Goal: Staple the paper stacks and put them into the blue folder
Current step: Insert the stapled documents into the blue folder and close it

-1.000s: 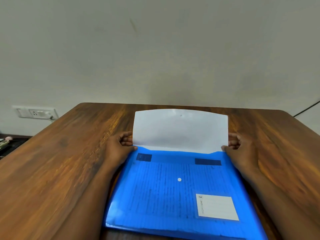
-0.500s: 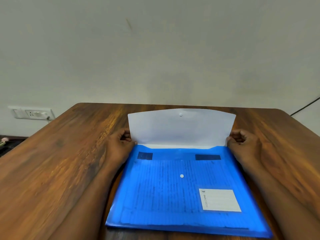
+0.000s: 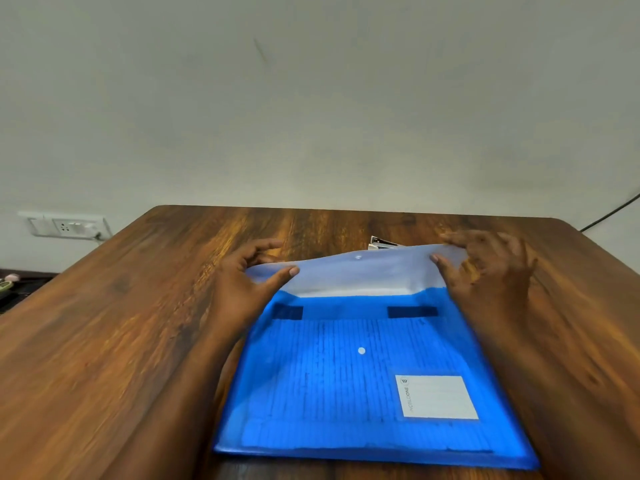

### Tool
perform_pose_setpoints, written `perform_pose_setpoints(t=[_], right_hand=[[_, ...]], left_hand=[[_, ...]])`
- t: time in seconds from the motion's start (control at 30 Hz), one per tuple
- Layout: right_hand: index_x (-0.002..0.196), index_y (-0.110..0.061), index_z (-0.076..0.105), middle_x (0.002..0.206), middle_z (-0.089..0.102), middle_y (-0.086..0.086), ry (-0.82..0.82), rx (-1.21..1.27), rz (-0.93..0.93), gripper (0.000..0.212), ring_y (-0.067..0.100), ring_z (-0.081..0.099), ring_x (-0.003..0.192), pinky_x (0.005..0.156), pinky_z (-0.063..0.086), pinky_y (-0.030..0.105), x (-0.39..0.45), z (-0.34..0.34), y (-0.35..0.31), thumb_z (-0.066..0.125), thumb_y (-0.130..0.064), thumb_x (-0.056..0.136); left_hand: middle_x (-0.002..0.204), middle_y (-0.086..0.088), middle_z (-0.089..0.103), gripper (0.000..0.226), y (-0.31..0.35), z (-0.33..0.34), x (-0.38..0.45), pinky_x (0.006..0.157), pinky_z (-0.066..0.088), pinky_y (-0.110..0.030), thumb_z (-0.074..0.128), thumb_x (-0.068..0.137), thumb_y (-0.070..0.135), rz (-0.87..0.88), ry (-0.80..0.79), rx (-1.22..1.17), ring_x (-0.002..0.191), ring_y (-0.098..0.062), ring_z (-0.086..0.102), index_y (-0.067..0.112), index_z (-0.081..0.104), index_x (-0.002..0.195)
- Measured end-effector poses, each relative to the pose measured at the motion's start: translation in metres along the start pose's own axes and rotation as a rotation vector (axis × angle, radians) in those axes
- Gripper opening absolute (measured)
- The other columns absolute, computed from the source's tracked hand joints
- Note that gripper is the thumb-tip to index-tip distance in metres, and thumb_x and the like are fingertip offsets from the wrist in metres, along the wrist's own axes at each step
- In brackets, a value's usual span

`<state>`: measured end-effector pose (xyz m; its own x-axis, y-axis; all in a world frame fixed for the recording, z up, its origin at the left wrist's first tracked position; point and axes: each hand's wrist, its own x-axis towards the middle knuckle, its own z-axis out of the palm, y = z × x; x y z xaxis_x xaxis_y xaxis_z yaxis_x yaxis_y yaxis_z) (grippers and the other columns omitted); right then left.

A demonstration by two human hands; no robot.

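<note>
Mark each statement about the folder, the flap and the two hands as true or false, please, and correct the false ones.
1. The blue folder lies flat on the wooden table. True.
2. The left hand holds a stapler. False: it pinches the left end of the folder's pale flap.
3. The right hand holds the flap's right end. True.
4. The flap is snapped shut onto the white button. False: the flap is raised, and the button is uncovered.
5. A white label sits near the folder's lower right corner. True.
</note>
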<state>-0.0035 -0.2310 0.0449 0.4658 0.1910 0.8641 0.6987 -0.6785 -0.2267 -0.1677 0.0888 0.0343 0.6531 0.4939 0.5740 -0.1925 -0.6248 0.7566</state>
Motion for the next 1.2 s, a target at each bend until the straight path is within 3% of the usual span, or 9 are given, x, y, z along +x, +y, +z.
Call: perform_pose_setpoints(t=[0.07,0.13,0.23,0.33,0.47,0.63,0.9,1.07,1.2], right_hand=[[0.106,-0.025,0.078,0.117,0.075,-0.001,-0.006,-0.09,-0.092,0.018,0.032,0.062,0.116,0.102,0.035,0.051,-0.003,0.001,-0.01,0.07,-0.037,0.094],[0.105,-0.024,0.08,0.118,0.075,-0.002,-0.029,-0.071,-0.15,0.016,0.029,0.062,0.119,0.103,0.035,0.051,-0.008,0.005,-0.017,0.068,-0.031,0.097],[0.106,-0.018,0.079,0.114,0.075,0.001,-0.105,0.051,-0.206,0.013,0.028,0.066,0.112,0.095,0.04,0.047,-0.015,0.01,-0.027,0.069,-0.02,0.098],[0.111,-0.015,0.076,0.112,0.075,0.003,-0.168,0.069,-0.232,0.015,0.026,0.068,0.106,0.089,0.043,0.041,-0.023,0.011,-0.039,0.071,-0.016,0.096],[0.114,-0.017,0.075,0.109,0.075,0.0,-0.214,0.088,-0.251,0.016,0.021,0.067,0.102,0.087,0.04,0.035,-0.029,0.012,-0.051,0.07,-0.017,0.098],[0.11,-0.02,0.075,0.101,0.074,-0.005,-0.216,0.123,-0.26,0.013,0.02,0.065,0.095,0.083,0.044,0.047,-0.032,0.015,-0.057,0.065,-0.022,0.102],[0.103,-0.026,0.072,0.096,0.073,-0.011,-0.278,0.122,-0.237,0.007,0.017,0.062,0.089,0.088,0.039,0.045,-0.036,0.016,-0.07,0.065,-0.027,0.101],[0.103,-0.027,0.07,0.089,0.072,-0.01,-0.457,0.098,-0.256,0.009,0.016,0.064,0.085,0.09,0.039,0.045,-0.036,0.011,-0.075,0.068,-0.023,0.095],[0.099,-0.029,0.069,0.087,0.072,-0.012,-0.651,0.092,-0.26,0.005,0.012,0.064,0.083,0.097,0.042,0.043,-0.032,0.003,-0.079,0.065,-0.029,0.097]], left_hand=[[0.097,0.016,0.076,0.038,0.003,0.002,-0.003,0.08,0.058,-0.017,0.091,0.078,0.034,0.031,-0.019,0.036,0.093,-0.003,0.072,0.028,0.077,0.113],[0.098,0.02,0.076,0.031,0.004,0.004,-0.005,0.081,0.058,-0.017,0.09,0.08,0.033,0.086,-0.026,0.076,0.094,0.0,0.073,0.026,0.079,0.108],[0.097,0.019,0.077,0.025,0.005,0.002,-0.006,0.082,0.06,-0.028,0.089,0.082,0.037,0.162,-0.042,0.166,0.09,0.001,0.073,0.024,0.081,0.102],[0.09,0.018,0.075,0.02,0.007,0.002,-0.01,0.092,0.05,-0.043,0.084,0.085,0.045,0.315,-0.013,0.418,0.08,-0.004,0.067,0.029,0.077,0.095],[0.093,0.015,0.076,0.014,0.018,0.013,-0.016,0.102,0.041,-0.051,0.074,0.09,0.042,0.428,-0.071,0.562,0.09,-0.014,0.069,0.029,0.075,0.095],[0.093,0.012,0.075,0.012,0.023,0.029,-0.026,0.101,0.04,-0.049,0.07,0.096,0.037,0.455,-0.153,0.518,0.092,-0.014,0.066,0.027,0.076,0.099],[0.099,0.01,0.076,0.019,0.031,0.044,-0.036,0.095,0.037,-0.037,0.06,0.101,0.033,0.395,-0.263,0.38,0.098,-0.012,0.065,0.026,0.076,0.108],[0.095,0.01,0.077,0.019,0.035,0.044,-0.037,0.074,0.054,-0.038,0.058,0.1,0.035,0.302,-0.413,0.33,0.083,-0.009,0.066,0.027,0.075,0.103],[0.094,0.01,0.077,0.024,0.035,0.046,-0.039,0.074,0.055,-0.041,0.053,0.098,0.04,0.244,-0.505,0.363,0.081,-0.013,0.068,0.03,0.074,0.104]])
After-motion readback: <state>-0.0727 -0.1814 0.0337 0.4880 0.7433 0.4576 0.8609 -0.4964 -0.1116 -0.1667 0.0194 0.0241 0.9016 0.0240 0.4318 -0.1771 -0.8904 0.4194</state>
